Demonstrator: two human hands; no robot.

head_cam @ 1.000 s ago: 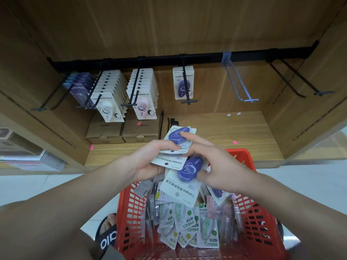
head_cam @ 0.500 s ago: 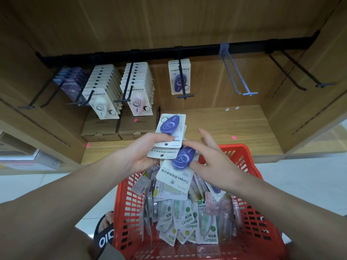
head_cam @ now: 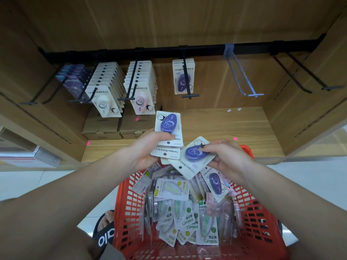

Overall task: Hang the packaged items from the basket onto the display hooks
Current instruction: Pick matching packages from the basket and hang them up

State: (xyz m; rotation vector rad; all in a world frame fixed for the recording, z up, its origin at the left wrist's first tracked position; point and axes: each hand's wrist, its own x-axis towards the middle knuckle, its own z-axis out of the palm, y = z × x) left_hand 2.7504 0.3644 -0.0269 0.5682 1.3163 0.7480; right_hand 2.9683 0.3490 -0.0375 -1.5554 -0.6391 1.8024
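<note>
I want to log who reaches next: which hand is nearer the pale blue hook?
Right. The right hand is below the pale blue hook, slightly left; the left hand is farther left.

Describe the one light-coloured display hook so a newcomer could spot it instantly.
Follow the black rail across the wooden alcove. Right of the hook carrying purple packs hangs the pale blue hook: empty, and the only one not black.
</note>
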